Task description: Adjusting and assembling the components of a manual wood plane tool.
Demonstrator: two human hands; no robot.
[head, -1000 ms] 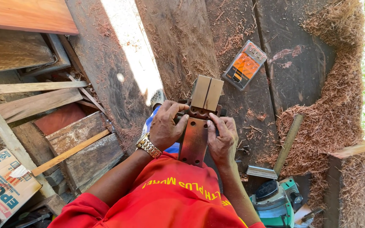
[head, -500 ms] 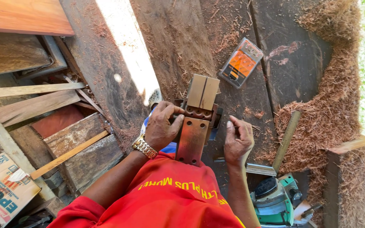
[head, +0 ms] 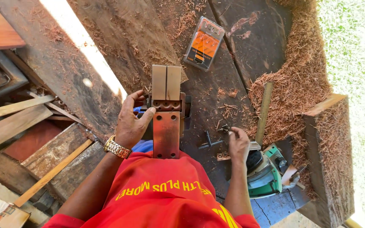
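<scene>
A metal jig (head: pixel 166 134) stands in front of my red shirt: a rust-brown plate with two grey blocks (head: pixel 166 82) at its far end. My left hand (head: pixel 132 123), with a gold watch on the wrist, grips the jig's left side by the thumb and fingers. My right hand (head: pixel 238 144) is down on the dark boards to the right, its fingertips bunched on a small dark metal part (head: pixel 226 129). A bent key (head: pixel 209 142) and a small block (head: pixel 222 156) lie just left of that hand.
A green power tool (head: pixel 268 171) sits right of my right hand. An orange and clear plastic case (head: pixel 204 43) lies beyond the jig. Wood shavings (head: pixel 294 80) are heaped at the right by a thick plank (head: pixel 330 156). Loose boards (head: pixel 13 122) are stacked at the left.
My right hand has left the jig and moved right and down to the small parts on the boards. My left hand still holds the jig.
</scene>
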